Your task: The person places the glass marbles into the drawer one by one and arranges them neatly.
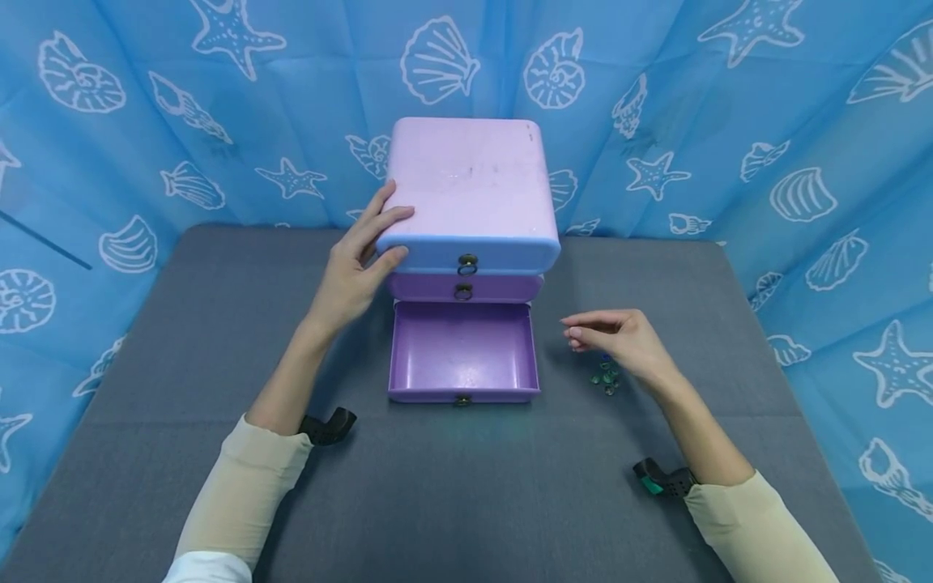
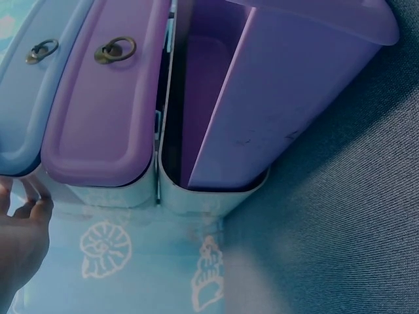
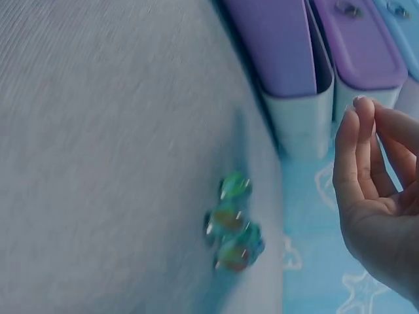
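A small drawer cabinet [image 1: 466, 174] with a pinkish-lilac top stands on the table. My left hand [image 1: 357, 271] holds its upper left corner, fingers on the top and thumb on the front of the blue drawer [image 1: 430, 255]. Below that, the purple middle drawer [image 1: 423, 287] is closed. The purple bottom drawer [image 1: 466, 348] is pulled out, its inside bare. To the right, my right hand [image 1: 619, 336] hovers over the table with fingertips brought together; whether something small sits between them is hidden. Several green glass pieces [image 3: 232, 222] lie in a cluster beneath it.
A grey cloth-covered table [image 1: 466, 494] carries everything. Behind it hangs a blue curtain [image 1: 291, 97] with white shells and starfish. Small ring pulls [image 1: 467, 265] hang on the drawer fronts. A dark wrist device [image 1: 330, 427] is on the left arm, another [image 1: 663, 478] on the right.
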Tool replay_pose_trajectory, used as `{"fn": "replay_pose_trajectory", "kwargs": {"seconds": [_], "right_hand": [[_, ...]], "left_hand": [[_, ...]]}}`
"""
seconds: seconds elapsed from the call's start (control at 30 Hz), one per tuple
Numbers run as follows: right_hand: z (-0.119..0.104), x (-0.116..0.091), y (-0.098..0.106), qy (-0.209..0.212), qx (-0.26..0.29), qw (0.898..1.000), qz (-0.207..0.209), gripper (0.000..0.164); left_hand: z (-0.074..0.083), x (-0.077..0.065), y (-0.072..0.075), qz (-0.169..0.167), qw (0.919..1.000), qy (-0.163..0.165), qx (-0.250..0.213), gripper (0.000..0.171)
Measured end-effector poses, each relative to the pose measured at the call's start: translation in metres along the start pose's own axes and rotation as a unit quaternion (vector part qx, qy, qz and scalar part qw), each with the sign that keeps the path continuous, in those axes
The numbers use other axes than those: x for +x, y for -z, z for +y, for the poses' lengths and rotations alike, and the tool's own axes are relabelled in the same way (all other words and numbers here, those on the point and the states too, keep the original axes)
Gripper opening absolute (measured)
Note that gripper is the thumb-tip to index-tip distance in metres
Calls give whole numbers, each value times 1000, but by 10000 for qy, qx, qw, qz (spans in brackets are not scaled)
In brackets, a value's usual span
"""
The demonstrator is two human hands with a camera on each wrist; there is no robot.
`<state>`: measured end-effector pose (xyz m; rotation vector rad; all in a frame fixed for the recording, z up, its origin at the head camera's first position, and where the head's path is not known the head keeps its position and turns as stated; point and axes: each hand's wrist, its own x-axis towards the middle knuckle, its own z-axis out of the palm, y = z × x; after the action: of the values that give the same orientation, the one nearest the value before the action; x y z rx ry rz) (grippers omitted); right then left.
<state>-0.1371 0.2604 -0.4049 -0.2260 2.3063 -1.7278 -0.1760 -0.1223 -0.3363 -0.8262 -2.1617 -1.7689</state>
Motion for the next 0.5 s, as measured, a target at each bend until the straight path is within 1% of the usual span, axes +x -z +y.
{"fn": "replay_pose_trajectory", "kwargs": {"seconds": [0.23, 0.5], "right_hand": [[10, -4, 11, -70, -179, 9997, 145, 40], [20, -10, 23, 28, -550, 9983, 166, 38]], "left_hand": [[-1, -1, 1, -6, 10000, 52, -6, 41], [0, 0, 0, -19, 10000, 29, 20, 41]]}}
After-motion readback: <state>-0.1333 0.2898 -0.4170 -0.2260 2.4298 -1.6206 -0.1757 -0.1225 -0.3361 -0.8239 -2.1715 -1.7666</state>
